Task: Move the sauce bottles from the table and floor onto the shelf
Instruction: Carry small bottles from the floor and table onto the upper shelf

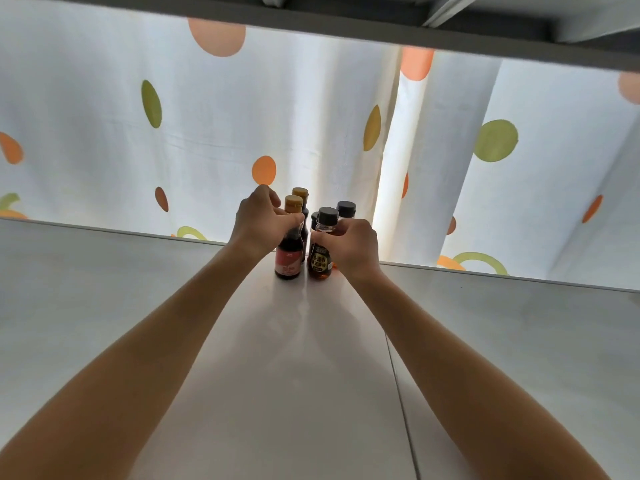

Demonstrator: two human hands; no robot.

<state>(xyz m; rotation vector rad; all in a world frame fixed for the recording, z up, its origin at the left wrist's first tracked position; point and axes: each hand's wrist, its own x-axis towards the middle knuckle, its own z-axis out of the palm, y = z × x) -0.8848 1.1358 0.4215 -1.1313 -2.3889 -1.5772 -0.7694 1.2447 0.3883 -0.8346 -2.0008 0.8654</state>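
Head view, single entry.

Surface: glossy white shelf board (pixel 138 306), with a grey board edge (pixel 311 26) overhead. Backdrop: white curtain with orange and green spots (pixel 173 116).

Stock on shelf, clustered near the back edge, all upright:
- dark sauce bottle with yellow cap and red label (pixel 289 252), front left.
- second dark yellow-capped bottle (pixel 300 195), directly behind it, mostly screened.
- amber sauce bottle with black cap and printed label (pixel 320 258), front right, just beside the red-labelled one.
- black-capped bottle at rear right (pixel 346 208); only cap and shoulder show.
- a further black cap (pixel 314 218) between the rows; body hidden.

Hands: left hand (pixel 258 223) wraps the neck and shoulder of the red-label bottle, fingers closed round it. Right hand (pixel 351 249) grips the amber bottle at its shoulder, fingers curled about the far side. Both bottles appear to have their bases on the board, though contact cannot be confirmed.

Risks, as judged: the bottles stand tightly packed, so a knuckle or wrist drawn back carelessly could knock a neighbour and topple the row. The smooth board would let a nudged bottle slide. The rear row sits close to the back edge, so a push forward could send one off behind.

Not determinable: table and floor are out of frame, so bottles left to move cannot be counted. Fingertips of both hands are hidden behind the glass. The exact count of rear bottles is uncertain.
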